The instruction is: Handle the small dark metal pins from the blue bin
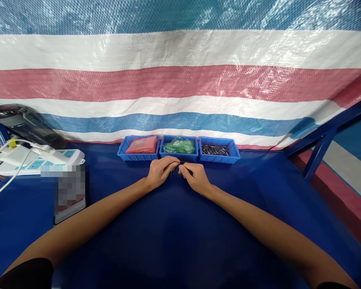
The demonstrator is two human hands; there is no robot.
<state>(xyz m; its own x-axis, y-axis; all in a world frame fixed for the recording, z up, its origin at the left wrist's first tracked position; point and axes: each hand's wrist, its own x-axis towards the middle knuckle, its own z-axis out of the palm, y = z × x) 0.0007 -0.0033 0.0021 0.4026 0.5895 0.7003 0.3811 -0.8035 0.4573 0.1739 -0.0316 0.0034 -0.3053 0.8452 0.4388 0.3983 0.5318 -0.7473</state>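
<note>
Three blue bins stand in a row at the back of the blue table [174,224]. The left bin [137,157] holds red plastic bags [142,145], the middle bin [179,157] green plastic bags [179,145], the right bin [220,159] many small dark and brass-coloured screws [215,150]. Just in front of the middle bin, my left hand [162,171] is pinched on a few thin screws that stick out below its fingers. Close beside it on the right, my right hand [195,176] has its fingers closed; what they hold is too small to make out.
At the left lie a white power strip [33,162] with plugs and cables, a dark bottle [30,124] and a partly pixelated box-like object [70,208]. Behind the bins hangs a striped sheet [180,82]. A blue metal frame [321,148] is at the right.
</note>
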